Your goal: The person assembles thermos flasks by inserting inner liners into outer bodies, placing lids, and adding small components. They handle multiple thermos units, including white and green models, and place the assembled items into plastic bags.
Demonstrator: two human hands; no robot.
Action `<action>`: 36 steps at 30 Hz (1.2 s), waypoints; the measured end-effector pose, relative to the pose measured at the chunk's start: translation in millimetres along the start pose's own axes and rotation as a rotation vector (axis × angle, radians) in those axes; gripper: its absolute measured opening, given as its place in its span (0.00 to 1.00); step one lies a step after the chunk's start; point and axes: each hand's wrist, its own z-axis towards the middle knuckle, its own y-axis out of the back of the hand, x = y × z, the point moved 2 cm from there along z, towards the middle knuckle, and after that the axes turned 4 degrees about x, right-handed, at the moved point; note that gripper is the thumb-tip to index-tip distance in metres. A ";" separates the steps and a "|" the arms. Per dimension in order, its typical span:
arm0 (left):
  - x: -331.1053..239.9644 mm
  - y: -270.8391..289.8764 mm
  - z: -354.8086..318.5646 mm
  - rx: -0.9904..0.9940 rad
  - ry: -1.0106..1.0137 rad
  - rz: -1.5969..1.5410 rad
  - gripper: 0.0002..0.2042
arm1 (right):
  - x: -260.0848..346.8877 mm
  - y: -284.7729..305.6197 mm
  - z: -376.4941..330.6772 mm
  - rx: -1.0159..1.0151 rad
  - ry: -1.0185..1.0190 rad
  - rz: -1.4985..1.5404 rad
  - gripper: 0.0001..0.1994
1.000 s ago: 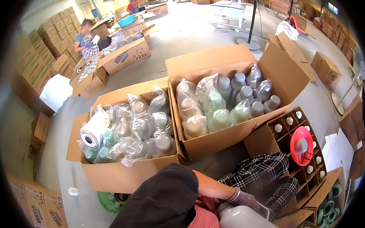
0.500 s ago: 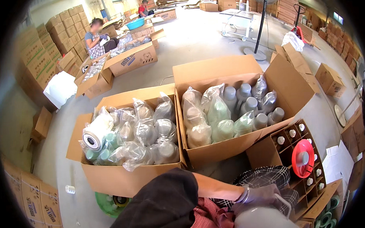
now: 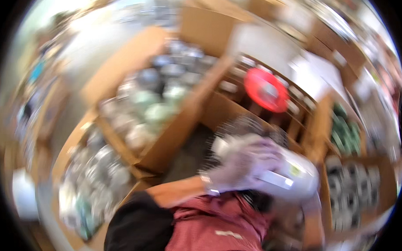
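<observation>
Swung rightward since the earlier frame, the view is blurred: two cardboard boxes (image 3: 166,140) of bagged cones are now seen at ten o'clock, while a white cone (image 3: 295,175) (at centre) is gripped by the left hand (image 3: 246,166).

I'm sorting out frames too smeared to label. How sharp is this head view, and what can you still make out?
Head view: heavy motion blur throughout, fisheye bending at the dark rim, washed-out glare top left. Still readable: a gloved left hand on a white cone-shaped spool, a red disc on a divided box, and open cartons of bagged spools. The right hand cannot be told.
</observation>
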 end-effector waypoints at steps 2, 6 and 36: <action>10.4 12.5 -10.3 -0.024 0.114 -0.136 0.17 | 0.1 0.3 10.2 0.078 0.026 0.194 0.31; 20.7 19.6 -12.8 0.007 0.949 -0.799 0.14 | -3.7 24.1 13.8 0.152 0.136 0.478 0.32; 42.1 -11.5 -53.5 -0.190 1.020 -1.311 0.18 | 33.1 61.4 5.8 0.268 0.680 -0.090 0.14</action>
